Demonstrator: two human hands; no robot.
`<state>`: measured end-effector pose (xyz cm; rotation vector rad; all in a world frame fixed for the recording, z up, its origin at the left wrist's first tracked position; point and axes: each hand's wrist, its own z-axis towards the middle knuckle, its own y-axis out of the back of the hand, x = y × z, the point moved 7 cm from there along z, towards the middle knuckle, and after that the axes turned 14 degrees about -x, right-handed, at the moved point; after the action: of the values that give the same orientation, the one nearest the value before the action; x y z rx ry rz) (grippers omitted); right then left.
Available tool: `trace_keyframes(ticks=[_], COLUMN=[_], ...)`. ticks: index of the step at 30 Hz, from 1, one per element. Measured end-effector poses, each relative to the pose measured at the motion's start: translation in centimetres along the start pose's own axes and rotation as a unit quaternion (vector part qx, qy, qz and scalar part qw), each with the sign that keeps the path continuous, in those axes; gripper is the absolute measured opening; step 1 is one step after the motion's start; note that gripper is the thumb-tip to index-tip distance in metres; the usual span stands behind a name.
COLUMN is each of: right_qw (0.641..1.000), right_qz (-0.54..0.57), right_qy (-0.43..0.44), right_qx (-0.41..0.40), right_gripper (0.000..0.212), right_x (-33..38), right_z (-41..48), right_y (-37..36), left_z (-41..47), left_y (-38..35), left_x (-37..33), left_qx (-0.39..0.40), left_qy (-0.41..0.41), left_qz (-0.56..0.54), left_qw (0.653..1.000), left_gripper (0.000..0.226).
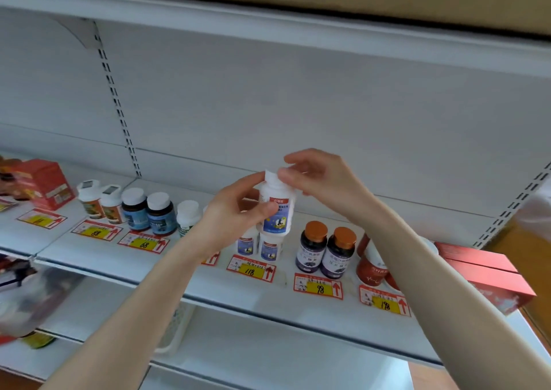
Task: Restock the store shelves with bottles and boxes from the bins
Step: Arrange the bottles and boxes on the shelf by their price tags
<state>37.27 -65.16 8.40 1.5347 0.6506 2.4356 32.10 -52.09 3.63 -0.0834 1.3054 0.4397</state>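
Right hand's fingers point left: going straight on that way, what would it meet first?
Most likely the white cap of the blue-label bottle gripped by the left hand. The right hand seems to be at the cap's edge, though depth is unclear.

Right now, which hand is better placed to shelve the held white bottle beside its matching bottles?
Left, likely: the left hand grips the white bottle round its body; the right hand is only at its cap. The matching bottles stand just below.
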Motion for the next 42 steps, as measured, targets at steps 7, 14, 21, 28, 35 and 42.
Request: trace_keyframes(ticks=[7, 14, 21, 28, 35, 42], right_qw=[0.997, 0.988, 0.981, 0.968, 0.961, 0.954], right_qz=[-0.065, -0.086, -0.169, -0.224, -0.238, -0.265], right_qy=[0.032, 0.021, -0.044, -0.11, -0.124, -0.116], right_qx=[0.015, -0.124, -0.088, 0.0, 0.064, 0.084], right_gripper=[0.022, 0.023, 0.031, 0.035, 0.033, 0.032], right_x=[1.7, 0.6, -4.1, -8.0, -9.4, -8.7], right_z=[1.1, 4.6, 7.0, 6.4, 5.8, 5.9], right_y=[-3.2, -4.3, -8.4, -11.7, -13.3, -13.4], left_z=[0.5, -3.0, -6.2, -6.4, -6.6, -6.7], left_y=[1.9, 4.5, 3.4, 3.2, 2.9, 2.8], left_x=[1.2, 7.5, 14.9, 15.4, 16.1, 15.2], left_qx=[-0.008, -0.124, -0.022, 0.016, 0.031, 0.021], left_qy=[-0.038, -0.225, -0.27, -0.251, -0.236, -0.272], left_qz=[-0.003, 0.251, 0.358, 0.37, 0.377, 0.402], left_qw=[0.999, 0.933, 0.894, 0.894, 0.895, 0.874], left_gripper=[0.042, 0.043, 0.032, 0.034, 0.034, 0.036])
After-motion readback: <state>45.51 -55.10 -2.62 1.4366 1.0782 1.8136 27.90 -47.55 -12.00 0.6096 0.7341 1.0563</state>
